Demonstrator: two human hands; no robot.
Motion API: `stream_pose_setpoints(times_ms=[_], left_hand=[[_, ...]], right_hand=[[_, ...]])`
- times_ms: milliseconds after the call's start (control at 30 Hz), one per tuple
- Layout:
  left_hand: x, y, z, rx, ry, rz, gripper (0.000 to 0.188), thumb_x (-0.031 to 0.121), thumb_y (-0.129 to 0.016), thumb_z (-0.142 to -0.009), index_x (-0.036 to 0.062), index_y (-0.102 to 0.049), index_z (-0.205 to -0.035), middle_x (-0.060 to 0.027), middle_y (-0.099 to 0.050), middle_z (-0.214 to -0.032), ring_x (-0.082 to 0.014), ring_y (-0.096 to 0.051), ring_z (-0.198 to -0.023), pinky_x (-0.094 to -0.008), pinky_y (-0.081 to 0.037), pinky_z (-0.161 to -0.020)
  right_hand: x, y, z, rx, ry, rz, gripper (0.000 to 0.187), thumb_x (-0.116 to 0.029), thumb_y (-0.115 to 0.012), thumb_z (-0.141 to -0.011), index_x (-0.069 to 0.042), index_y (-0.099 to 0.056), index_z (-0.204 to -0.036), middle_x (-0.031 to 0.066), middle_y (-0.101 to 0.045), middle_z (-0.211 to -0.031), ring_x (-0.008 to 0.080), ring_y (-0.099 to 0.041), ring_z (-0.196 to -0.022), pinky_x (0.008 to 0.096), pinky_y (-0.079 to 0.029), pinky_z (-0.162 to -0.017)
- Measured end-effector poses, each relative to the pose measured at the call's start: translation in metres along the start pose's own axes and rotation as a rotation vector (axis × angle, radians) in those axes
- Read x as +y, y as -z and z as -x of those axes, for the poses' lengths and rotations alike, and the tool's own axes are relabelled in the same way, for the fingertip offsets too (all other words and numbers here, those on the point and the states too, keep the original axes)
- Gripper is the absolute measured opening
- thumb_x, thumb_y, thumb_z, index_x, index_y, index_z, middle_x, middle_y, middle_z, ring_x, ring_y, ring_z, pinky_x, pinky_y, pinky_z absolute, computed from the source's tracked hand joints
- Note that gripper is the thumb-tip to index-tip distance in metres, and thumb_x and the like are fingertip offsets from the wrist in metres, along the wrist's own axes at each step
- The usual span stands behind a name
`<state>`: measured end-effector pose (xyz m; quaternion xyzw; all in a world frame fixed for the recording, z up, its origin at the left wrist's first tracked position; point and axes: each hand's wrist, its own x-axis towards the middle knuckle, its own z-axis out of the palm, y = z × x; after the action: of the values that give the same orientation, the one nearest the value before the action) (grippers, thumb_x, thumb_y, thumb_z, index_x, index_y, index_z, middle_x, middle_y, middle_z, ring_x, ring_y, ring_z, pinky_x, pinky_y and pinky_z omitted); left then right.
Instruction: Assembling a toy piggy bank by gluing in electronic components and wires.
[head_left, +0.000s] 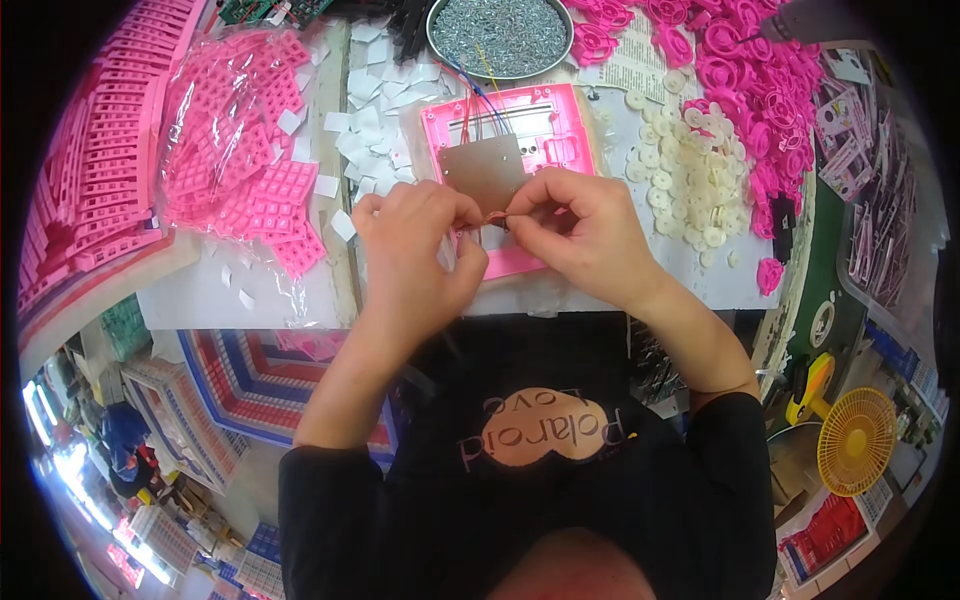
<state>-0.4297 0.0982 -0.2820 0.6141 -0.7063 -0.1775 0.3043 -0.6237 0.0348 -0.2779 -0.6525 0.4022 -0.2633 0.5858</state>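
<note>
A pink plastic housing [566,118] lies on the bench in front of me. Over its middle sits a flat grey-brown plate [484,172], with thin red, blue and yellow wires rising beyond it. At the plate's near edge, my right hand [585,232] has thumb and forefinger pinched on a small reddish piece [496,215], perhaps a wire end; its kind is too small to tell. My left hand [420,245] reaches in from the other side. Its forefinger tip is by the same piece, while the thumb stands apart below. Both hands hide the housing's near corners.
A round metal tray of screws [500,38] stands behind the housing. White paper squares [372,140] and bagged pink keypads [235,150] lie left. Cream discs [700,175] and a pile of pink parts [740,85] lie right. A yellow fan [856,440] stands lower right.
</note>
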Motion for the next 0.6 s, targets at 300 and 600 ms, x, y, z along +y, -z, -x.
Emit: stream_pose_setpoints(times_ms=[300, 600], left_hand=[[0.0034, -0.0018, 0.0026, 0.013, 0.012, 0.032, 0.011, 0.011, -0.073, -0.076, 0.0146, -0.067, -0.085, 0.0025, -0.065, -0.084, -0.0191, -0.061, -0.085, -0.0404, -0.031, -0.082], [0.0052, 0.0004, 0.003, -0.021, 0.037, 0.065, 0.01, 0.006, -0.072, -0.079, 0.0111, -0.067, -0.086, -0.0001, -0.066, -0.083, -0.0179, -0.06, -0.081, -0.0357, -0.034, -0.083]], right_hand=[[0.0004, 0.0032, 0.0024, -0.011, -0.013, -0.009, 0.008, -0.004, -0.072, -0.086, 0.002, -0.069, -0.09, 0.0045, -0.07, -0.078, 0.0087, -0.066, -0.069, 0.0239, -0.053, -0.063], [0.0026, 0.0033, 0.0027, -0.032, 0.0, 0.009, 0.007, -0.003, -0.072, -0.088, 0.001, -0.069, -0.093, 0.0008, -0.07, -0.082, 0.0046, -0.064, -0.072, 0.0209, -0.051, -0.062]])
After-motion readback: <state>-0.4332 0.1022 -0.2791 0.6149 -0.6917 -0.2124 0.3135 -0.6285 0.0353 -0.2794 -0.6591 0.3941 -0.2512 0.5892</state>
